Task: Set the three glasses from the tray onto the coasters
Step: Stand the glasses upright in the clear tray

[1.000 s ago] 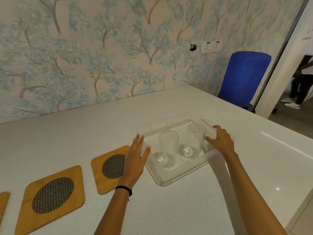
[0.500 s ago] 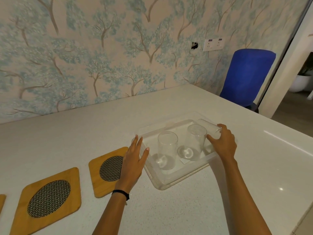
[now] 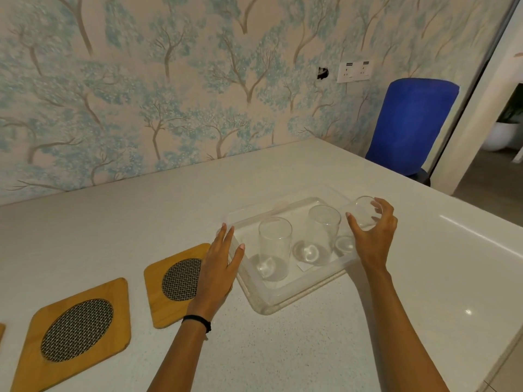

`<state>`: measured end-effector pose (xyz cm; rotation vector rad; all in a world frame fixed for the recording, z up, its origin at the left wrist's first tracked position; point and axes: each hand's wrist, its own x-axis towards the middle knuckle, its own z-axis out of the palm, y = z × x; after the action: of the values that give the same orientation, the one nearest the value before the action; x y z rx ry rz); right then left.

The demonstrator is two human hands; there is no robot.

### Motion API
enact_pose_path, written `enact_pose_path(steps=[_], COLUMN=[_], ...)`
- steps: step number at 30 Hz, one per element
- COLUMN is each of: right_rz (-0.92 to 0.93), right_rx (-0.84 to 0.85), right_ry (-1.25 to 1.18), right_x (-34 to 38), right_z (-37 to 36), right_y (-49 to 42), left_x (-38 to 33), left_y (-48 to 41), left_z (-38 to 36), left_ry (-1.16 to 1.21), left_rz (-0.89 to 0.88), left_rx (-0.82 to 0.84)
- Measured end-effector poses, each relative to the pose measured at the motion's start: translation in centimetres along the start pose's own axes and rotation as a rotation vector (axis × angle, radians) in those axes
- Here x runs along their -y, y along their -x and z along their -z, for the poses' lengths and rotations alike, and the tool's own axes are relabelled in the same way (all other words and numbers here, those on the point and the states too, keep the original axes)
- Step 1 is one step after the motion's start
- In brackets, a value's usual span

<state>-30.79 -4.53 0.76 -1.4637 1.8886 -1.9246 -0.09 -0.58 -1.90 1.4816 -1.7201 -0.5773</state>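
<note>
A clear plastic tray [image 3: 285, 295] sits on the white counter with three clear glasses in it. The left glass [image 3: 274, 247] and the middle glass [image 3: 322, 233] stand upright. My right hand [image 3: 373, 236] is wrapped around the right glass [image 3: 363, 212] at the tray's right end. My left hand [image 3: 218, 273] lies flat with spread fingers against the tray's left edge. Left of the tray lie wooden coasters with mesh centres: the nearest coaster [image 3: 175, 281], partly under my left hand, and a second coaster [image 3: 76, 329]. A third coaster [image 3: 1, 333] only shows a sliver at the frame's left edge.
The white counter [image 3: 311, 349] runs to a patterned wall behind and ends in an edge at the right. A blue chair [image 3: 410, 123] stands beyond the far right corner. A doorway opens at the far right.
My right hand has shifted from the tray's right rim onto the right glass and closed around it. The left hand stays against the tray's left edge.
</note>
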Motion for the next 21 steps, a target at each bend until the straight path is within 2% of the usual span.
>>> enact_pose_path(steps=[5,21], right_rz=[0.069,0.116], right_rx=[-0.057,0.009], right_ry=[0.014,0.054], right_x=[-0.39,-0.93], right_z=[-0.12,-0.19], right_y=[0.07,-0.24], left_x=[0.07,0.12], left_y=[-0.07,-0.06], left_z=[-0.03,-0.08], left_ry=[-0.009,-0.007], left_rz=[0.006,0.008], left_rx=[0.003,0.003])
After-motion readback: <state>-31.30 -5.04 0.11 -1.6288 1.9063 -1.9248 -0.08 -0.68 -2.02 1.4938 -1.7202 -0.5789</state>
